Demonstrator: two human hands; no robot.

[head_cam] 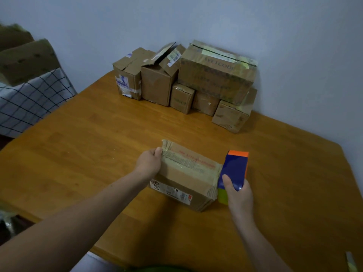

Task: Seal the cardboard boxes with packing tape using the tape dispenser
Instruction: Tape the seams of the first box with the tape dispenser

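Cardboard box (186, 175) sits at the near middle of the wooden counter (78, 154), top flaps closed, tape running along its top. Left hand (150, 160) grips the box's far-left corner, fingers curled over the edge. Right hand (238, 191) wraps the blue tape dispenser (235, 169), held against the box's right end. More boxes (184, 79) stacked at the far wall corner.

Left hand (150, 161) grips the cardboard box's (186, 173) left end on the wooden table (98, 134), right hand (238, 193) holds the blue tape dispenser (234, 173) against its right end, more boxes (188, 81) stacked behind.
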